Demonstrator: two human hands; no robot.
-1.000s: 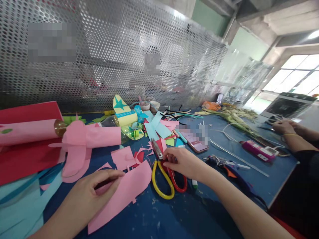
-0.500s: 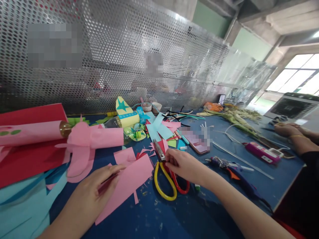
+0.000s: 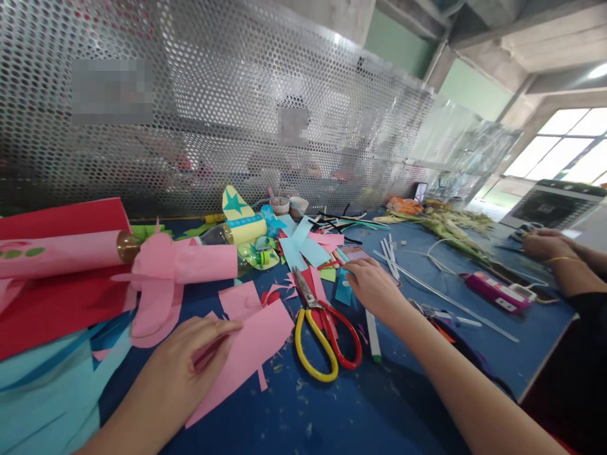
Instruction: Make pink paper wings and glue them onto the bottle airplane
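Observation:
My left hand (image 3: 196, 354) pinches a sheet of pink paper (image 3: 256, 335) between thumb and fingers, low over the blue table. My right hand (image 3: 374, 284) reaches forward with its fingers out, beside a scrap of blue paper (image 3: 343, 292) and over a phone (image 3: 358, 253) that it partly covers. What lies under its fingertips is hidden. Between my hands rest scissors (image 3: 313, 304) with one yellow and one red handle, blades slightly apart. A pale marker (image 3: 373, 335) with a green end lies to their right. Pink, red and light blue paper scraps (image 3: 303, 243) surround the blades.
Paper-covered bottle models (image 3: 203, 264) stand at left near red card (image 3: 61, 316) and light blue paper (image 3: 42, 385). At right are a glue gun (image 3: 455, 335), glue sticks (image 3: 389, 256), a purple power strip (image 3: 496, 292) and another person's hands (image 3: 552, 246). Perforated metal mesh (image 3: 213, 126) borders the back.
My right hand has left the scissors and moved right and forward over the phone. The scissors stay on the table. My left hand still keeps hold of the pink paper.

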